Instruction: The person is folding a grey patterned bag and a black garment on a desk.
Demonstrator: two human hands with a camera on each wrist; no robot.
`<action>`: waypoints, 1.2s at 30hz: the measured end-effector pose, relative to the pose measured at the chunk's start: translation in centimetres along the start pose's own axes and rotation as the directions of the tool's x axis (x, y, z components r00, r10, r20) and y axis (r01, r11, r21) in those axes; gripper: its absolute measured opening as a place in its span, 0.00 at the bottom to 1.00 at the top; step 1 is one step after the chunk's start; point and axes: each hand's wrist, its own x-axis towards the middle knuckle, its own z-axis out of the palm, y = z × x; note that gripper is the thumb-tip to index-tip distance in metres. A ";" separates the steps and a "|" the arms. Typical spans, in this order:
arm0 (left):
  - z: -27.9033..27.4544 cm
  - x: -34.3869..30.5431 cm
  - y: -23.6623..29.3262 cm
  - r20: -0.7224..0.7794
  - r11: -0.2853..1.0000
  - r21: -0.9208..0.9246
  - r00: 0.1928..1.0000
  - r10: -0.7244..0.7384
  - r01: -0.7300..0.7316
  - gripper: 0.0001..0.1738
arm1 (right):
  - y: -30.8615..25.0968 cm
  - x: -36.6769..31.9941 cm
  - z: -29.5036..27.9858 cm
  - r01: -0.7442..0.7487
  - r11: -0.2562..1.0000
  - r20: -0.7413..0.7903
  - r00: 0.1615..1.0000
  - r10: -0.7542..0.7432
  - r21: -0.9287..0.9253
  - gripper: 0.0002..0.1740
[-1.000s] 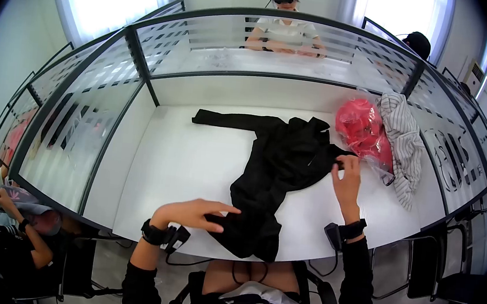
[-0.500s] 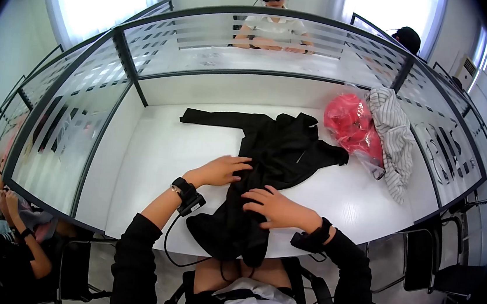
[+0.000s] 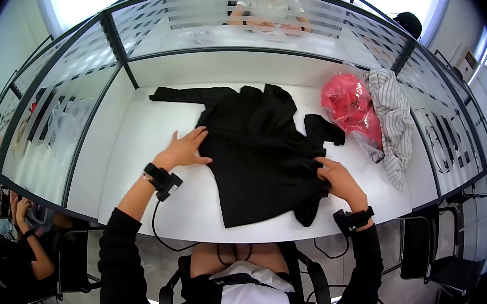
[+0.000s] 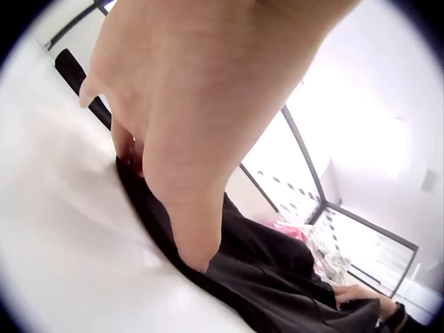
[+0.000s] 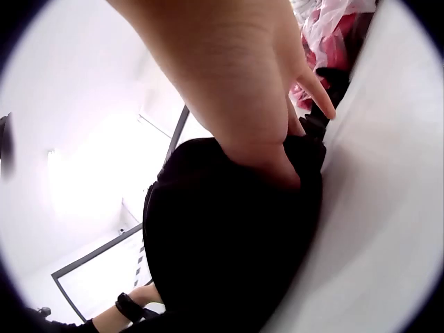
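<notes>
A black long-sleeved top (image 3: pixel 255 153) lies spread across the white table, one sleeve (image 3: pixel 181 95) stretched out to the far left. The other sleeve (image 3: pixel 322 130) is bent on the right side, near a plastic bag. My left hand (image 3: pixel 184 150) rests at the top's left edge with fingers spread; in the left wrist view, the thumb (image 4: pixel 198 243) and fingertips touch the edge at separate spots. At the opposite edge my right hand (image 3: pixel 343 182) grips bunched cloth, its thumb pressing into the black fabric (image 5: pixel 229 229) in the right wrist view.
A clear bag with red cloth (image 3: pixel 351 104) lies at the back right, next to a striped white cloth (image 3: pixel 391 125). Low white walls and framed glass panels (image 3: pixel 255 33) enclose the table (image 3: pixel 151 202). Across the panel sits another person (image 3: pixel 269 11); chairs stand at the right.
The top's lower part, bunched and narrow before, is now spread wide. My hands came together over it, then moved apart to its left and right edges.
</notes>
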 end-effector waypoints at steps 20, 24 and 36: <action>3.7 -11.4 3.9 -0.041 0.926 -0.087 0.930 0.366 -0.368 0.58 | -6.1 -4.3 0.5 -0.256 0.964 -0.052 0.964 0.260 0.072 0.39; 3.0 -13.3 1.6 0.059 0.938 -0.061 0.937 0.344 -0.341 0.62 | -5.4 -5.7 2.8 -0.242 0.968 -0.178 0.951 0.252 0.072 0.35; 2.8 -14.4 -1.5 0.077 0.967 -0.065 0.965 0.249 -0.244 0.65 | -2.8 -1.1 3.7 -0.321 0.861 -0.050 0.928 0.369 0.393 0.05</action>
